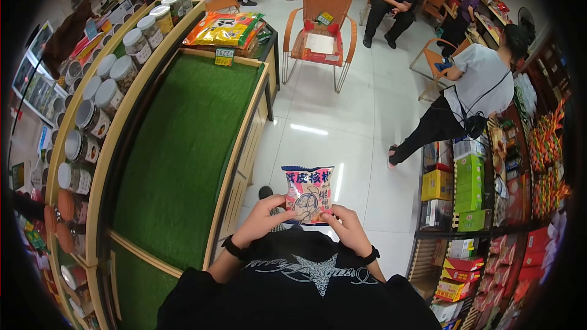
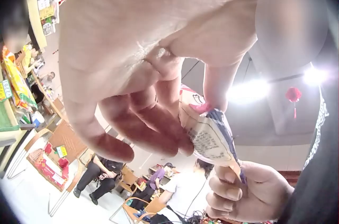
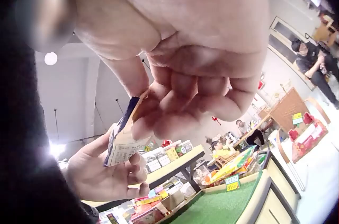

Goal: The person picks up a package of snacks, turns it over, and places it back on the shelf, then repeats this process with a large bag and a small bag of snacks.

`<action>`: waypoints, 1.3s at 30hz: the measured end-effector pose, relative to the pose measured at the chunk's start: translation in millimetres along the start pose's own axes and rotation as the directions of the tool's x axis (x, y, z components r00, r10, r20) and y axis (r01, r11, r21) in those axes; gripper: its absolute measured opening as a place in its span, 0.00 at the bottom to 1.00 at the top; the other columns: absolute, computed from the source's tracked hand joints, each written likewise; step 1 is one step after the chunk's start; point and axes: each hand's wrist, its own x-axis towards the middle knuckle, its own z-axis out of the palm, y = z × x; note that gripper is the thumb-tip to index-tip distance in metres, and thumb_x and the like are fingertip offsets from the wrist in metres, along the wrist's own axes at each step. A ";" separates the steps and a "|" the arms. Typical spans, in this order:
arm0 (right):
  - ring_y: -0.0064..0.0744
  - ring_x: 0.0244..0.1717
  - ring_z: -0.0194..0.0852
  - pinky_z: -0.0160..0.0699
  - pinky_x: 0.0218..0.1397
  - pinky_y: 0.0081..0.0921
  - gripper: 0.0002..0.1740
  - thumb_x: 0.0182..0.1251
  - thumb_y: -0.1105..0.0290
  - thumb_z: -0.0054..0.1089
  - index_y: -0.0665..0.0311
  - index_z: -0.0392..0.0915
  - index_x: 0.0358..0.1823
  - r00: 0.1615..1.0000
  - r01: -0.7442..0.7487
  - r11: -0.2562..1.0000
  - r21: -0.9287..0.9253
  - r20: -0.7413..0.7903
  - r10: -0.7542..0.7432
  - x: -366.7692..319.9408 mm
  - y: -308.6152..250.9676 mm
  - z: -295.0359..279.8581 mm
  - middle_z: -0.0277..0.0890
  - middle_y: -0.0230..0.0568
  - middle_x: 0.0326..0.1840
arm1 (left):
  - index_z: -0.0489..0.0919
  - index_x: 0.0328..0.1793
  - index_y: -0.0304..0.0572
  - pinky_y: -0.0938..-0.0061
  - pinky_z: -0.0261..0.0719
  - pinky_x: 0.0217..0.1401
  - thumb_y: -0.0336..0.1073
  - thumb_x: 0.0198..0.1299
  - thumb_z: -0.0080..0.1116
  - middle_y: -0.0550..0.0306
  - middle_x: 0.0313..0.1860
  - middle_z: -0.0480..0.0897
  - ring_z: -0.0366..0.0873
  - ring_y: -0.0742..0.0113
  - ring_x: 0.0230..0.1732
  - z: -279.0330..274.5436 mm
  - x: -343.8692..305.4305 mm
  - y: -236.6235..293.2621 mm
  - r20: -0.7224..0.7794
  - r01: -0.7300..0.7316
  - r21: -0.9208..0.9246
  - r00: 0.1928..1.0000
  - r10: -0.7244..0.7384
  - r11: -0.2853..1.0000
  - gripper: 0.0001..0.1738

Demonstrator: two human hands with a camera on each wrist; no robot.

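A small pink snack packet (image 1: pixel 310 190) with dark blue top and bottom edges, large printed characters and a drawing is held upright in front of the chest. My left hand (image 1: pixel 262 220) pinches its lower left side, thumb on the front. On the lower right corner, my right hand (image 1: pixel 348 230) grips it in the same way. From the left wrist, the packet (image 2: pixel 212 142) is seen edge-on between thumb and fingers, its back panel covered in small print. The right wrist view also shows the packet (image 3: pixel 123 147) between both hands.
At left is a display counter (image 1: pixel 183 146) lined with green turf, with a row of lidded jars (image 1: pixel 93 117) beyond it and yellow bags (image 1: pixel 223 29) at its far end. A woven chair (image 1: pixel 327 7) holds a red box. Shelves (image 1: pixel 455 232) of boxed goods line the right; several people are around.
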 end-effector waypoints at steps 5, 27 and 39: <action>0.40 0.28 0.64 0.63 0.34 0.28 0.13 0.60 0.65 0.51 0.70 0.71 0.29 0.999 0.003 0.998 -0.061 -0.038 -0.006 48.5 -4.0 -11.2 0.67 0.45 0.23 | 0.76 0.41 0.32 0.76 0.68 0.42 0.35 0.51 0.58 0.53 0.33 0.76 0.73 0.68 0.36 -28.8 50.8 7.7 0.022 -0.102 0.091 0.995 0.101 0.991 0.15; 0.43 0.30 0.67 0.64 0.36 0.29 0.12 0.61 0.66 0.49 0.70 0.71 0.31 0.996 0.061 0.995 -0.081 0.071 -0.055 294.5 -19.8 0.9 0.69 0.47 0.26 | 0.74 0.47 0.31 0.74 0.68 0.49 0.35 0.50 0.59 0.54 0.37 0.79 0.73 0.69 0.42 -186.7 208.2 19.8 -0.092 0.051 0.052 0.995 -0.046 0.997 0.19; 0.32 0.29 0.71 0.67 0.33 0.24 0.14 0.60 0.66 0.52 0.67 0.68 0.44 0.936 0.174 0.985 -0.019 0.314 -0.159 432.6 -15.3 -79.8 0.72 0.42 0.27 | 0.73 0.47 0.30 0.73 0.68 0.51 0.35 0.51 0.59 0.53 0.39 0.79 0.74 0.67 0.44 -184.7 323.9 18.6 -0.358 0.044 -0.074 0.931 -0.068 0.996 0.19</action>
